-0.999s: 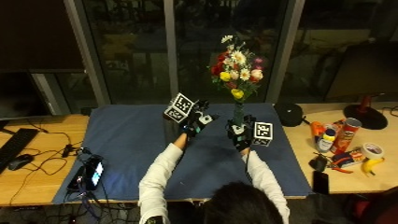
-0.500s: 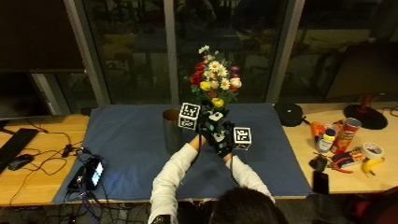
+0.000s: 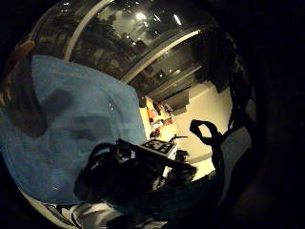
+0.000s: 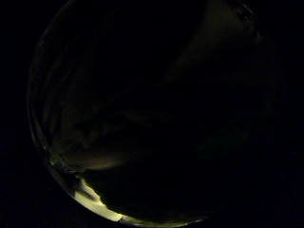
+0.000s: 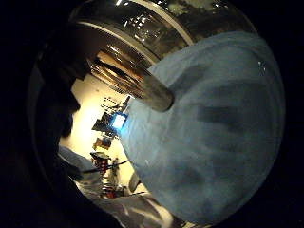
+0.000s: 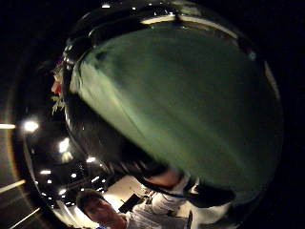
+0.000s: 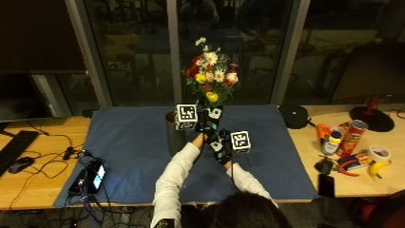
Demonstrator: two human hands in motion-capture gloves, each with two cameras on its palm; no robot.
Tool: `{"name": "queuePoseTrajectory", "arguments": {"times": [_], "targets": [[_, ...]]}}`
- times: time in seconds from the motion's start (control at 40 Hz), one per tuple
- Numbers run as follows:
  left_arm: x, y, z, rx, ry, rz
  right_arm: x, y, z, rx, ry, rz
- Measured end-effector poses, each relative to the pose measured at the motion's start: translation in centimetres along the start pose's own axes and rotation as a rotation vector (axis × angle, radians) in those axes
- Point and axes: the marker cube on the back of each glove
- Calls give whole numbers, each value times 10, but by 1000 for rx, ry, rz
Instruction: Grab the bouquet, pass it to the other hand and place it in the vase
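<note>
Holding the bouquet (image 7: 210, 78) upright over the blue table cloth (image 7: 133, 142), the left hand (image 7: 206, 121) has its fingers curled round the stems just under the blooms. The flowers, white, red, yellow and pink with green leaves, stand above that hand against the dark window. The right hand (image 7: 223, 142) sits just below and beside the left, near the lower stems; whether its fingers are curled, or touching the stems at all, cannot be told from any view. The right thumb side palm view is largely filled by a broad green surface (image 6: 181, 105) close to that palm, with a few red and green sprigs at its edge.

The vase (image 7: 172, 134), a dark cylinder, stands upright on the cloth just to the left of the hands, with the bouquet's stems apart from it and beside its rim rather than inside. The right little finger side palm view shows the same vase (image 5: 159, 92) standing on the cloth (image 5: 213, 133). The left thumb side palm view is too dark to read.

On the bare wooden table at the right lie 1 red snack can (image 7: 356, 133), a bottle (image 7: 330, 142), a roll of tape (image 7: 378, 153) and a banana (image 7: 378, 169). At the left are a keyboard (image 7: 14, 145), a mouse (image 7: 19, 164) and a phone (image 7: 96, 174) at the cloth's edge.
</note>
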Motion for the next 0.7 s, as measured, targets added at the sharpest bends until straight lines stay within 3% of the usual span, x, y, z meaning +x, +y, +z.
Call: {"name": "queuePoseTrajectory", "arguments": {"times": [0.075, 0.15, 0.225, 0.375, 0.5, 0.575, 0.699], "targets": [[16, -10, -10, 10, 19, 11, 9, 1, -7, -37, 18, -54], [37, -24, -26, 37, 24, 38, 5, 7, -15, -66, -40, 93], [59, -37, -44, 79, 3, 51, -11, 14, -26, -79, 36, 206], [90, -60, -74, 167, -40, 59, -34, 7, -41, -179, 114, 85], [104, -80, -94, 206, -26, 75, -28, -10, -54, -234, 188, 98], [116, -86, -105, 227, -15, 85, -41, -14, -60, -187, 182, 159], [141, -91, -126, 286, -25, 102, -31, -33, -81, 0, 320, 229]]}}
